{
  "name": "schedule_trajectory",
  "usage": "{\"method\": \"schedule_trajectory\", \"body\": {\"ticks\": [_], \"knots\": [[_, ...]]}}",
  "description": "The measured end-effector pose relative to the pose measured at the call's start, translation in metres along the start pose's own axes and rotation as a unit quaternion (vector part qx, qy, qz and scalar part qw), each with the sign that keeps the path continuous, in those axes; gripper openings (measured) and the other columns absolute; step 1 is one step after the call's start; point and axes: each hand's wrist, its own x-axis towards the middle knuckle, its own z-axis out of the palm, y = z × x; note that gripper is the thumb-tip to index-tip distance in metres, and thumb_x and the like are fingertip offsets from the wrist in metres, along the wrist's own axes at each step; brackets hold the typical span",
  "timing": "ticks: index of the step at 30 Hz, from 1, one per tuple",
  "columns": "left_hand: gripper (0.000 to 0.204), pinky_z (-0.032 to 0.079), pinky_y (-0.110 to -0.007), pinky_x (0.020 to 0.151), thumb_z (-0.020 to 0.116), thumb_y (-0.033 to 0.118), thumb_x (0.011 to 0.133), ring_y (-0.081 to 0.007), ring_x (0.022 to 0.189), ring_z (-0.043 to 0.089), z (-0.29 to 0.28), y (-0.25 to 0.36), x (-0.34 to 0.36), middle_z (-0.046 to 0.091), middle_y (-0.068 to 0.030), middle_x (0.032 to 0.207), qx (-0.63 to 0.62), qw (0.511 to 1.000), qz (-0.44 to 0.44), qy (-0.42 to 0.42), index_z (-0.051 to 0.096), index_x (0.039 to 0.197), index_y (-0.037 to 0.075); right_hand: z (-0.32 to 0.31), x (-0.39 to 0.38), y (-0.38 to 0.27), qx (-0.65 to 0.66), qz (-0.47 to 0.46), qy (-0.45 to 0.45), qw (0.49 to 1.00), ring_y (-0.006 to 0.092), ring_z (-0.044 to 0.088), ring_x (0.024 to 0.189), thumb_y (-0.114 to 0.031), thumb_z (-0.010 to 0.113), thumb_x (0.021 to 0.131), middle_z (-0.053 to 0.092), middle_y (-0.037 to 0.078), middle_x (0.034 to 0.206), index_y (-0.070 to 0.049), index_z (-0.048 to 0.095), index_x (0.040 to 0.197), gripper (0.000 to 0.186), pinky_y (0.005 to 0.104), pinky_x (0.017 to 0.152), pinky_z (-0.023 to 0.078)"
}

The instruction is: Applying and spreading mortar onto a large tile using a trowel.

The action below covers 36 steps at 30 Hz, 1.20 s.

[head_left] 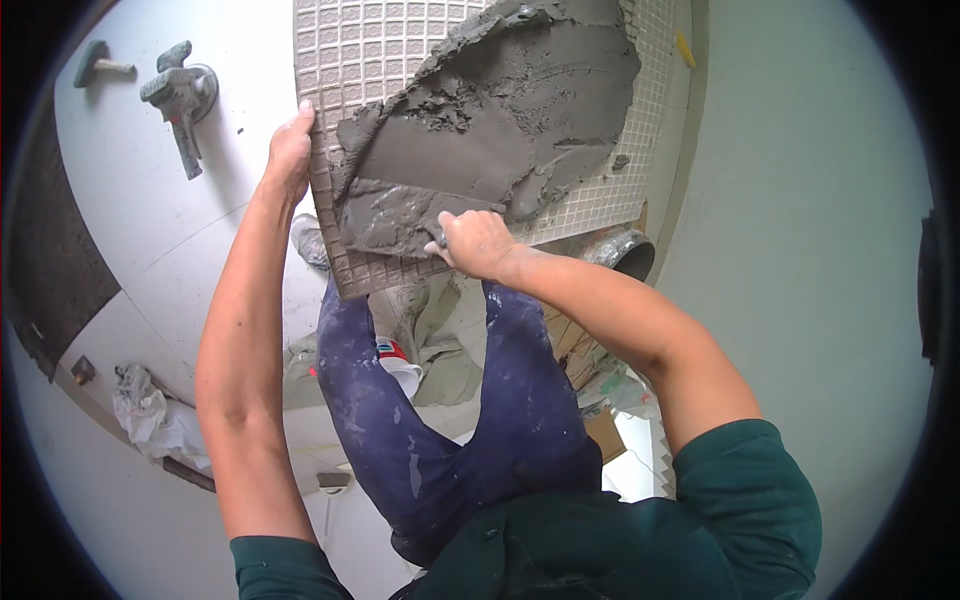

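A large tile (365, 45) stands tilted in front of me, its light, grid-patterned back facing up. Thick grey mortar (520, 100) covers much of its middle and right, with rough ridges and smoother swept patches. My left hand (290, 155) grips the tile's left edge, thumb along the rim. Near the lower left corner, my right hand (475, 243) is closed around the handle of a trowel (385, 218). The trowel's flat blade lies against the tile and is smeared with mortar; its handle is mostly hidden by my fingers.
On the pale floor at the upper left lie a mallet (97, 65) and a suction-cup lifter (183, 95). A round, mortar-stained bucket (632, 254) is right of my knees. A white container (400, 372) shows between my legs. A plastic bag (150, 410) lies left; a wall (800, 200) rises right.
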Motion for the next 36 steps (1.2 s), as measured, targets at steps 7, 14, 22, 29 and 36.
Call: {"method": "schedule_trajectory", "body": {"ticks": [7, 14, 22, 29, 36], "knots": [[0.055, 0.048, -0.036, 0.089, 0.044, 0.040, 0.105, -0.0228, 0.096, 0.062, -0.011, -0.015, 0.007, 0.067, -0.0160, 0.109, 0.127, 0.985, 0.082, 0.078, 0.062, 0.120, -0.010, 0.027, 0.005, -0.001, 0.237, 0.009, -0.116, 0.965, 0.0409, 0.069, 0.092, -0.055, 0.060, 0.086, 0.070, 0.026, 0.093, 0.003, 0.071, 0.091, 0.059, 0.0497, 0.084, 0.054], [0.052, 0.043, -0.033, 0.099, 0.040, 0.038, 0.107, -0.0220, 0.111, 0.058, -0.027, -0.017, 0.020, 0.061, -0.0137, 0.125, 0.115, 0.990, 0.082, 0.024, 0.057, 0.127, -0.007, 0.080, -0.059, -0.019, 0.194, 0.173, 0.268, 0.928, 0.0343, 0.069, 0.066, -0.039, 0.067, 0.085, 0.069, 0.014, 0.071, -0.010, 0.066, 0.074, 0.031, 0.0478, 0.062, 0.056], [0.073, 0.044, -0.044, 0.095, 0.038, 0.049, 0.104, -0.0366, 0.104, 0.062, -0.003, -0.043, 0.035, 0.065, -0.0302, 0.113, 0.282, 0.865, 0.216, 0.353, 0.058, 0.114, -0.021, 0.038, -0.040, 0.136, 0.169, 0.264, 0.360, 0.879, 0.0385, 0.068, 0.071, -0.031, 0.069, 0.080, 0.069, 0.016, 0.075, -0.011, 0.065, 0.075, 0.022, 0.0514, 0.065, 0.054], [0.071, 0.046, -0.041, 0.099, 0.035, 0.047, 0.105, -0.0335, 0.109, 0.061, 0.019, -0.045, 0.009, 0.065, -0.0233, 0.121, 0.159, 0.921, 0.153, 0.321, 0.057, 0.123, -0.017, -0.063, -0.013, 0.296, 0.166, 0.386, 0.291, 0.859, 0.0404, 0.069, 0.094, -0.035, 0.064, 0.082, 0.071, 0.022, 0.096, -0.014, 0.074, 0.094, 0.027, 0.0532, 0.080, 0.055], [0.069, 0.043, -0.040, 0.106, 0.032, 0.049, 0.107, -0.0297, 0.122, 0.056, 0.005, -0.042, 0.011, 0.055, -0.0194, 0.137, 0.077, 0.949, 0.114, 0.285, 0.045, 0.140, -0.011, -0.133, 0.021, 0.429, 0.475, 0.452, 0.259, 0.709, 0.0205, 0.060, 0.057, -0.025, 0.064, 0.087, 0.062, 0.007, 0.067, -0.007, 0.063, 0.081, 0.019, 0.0392, 0.054, 0.050]]}}
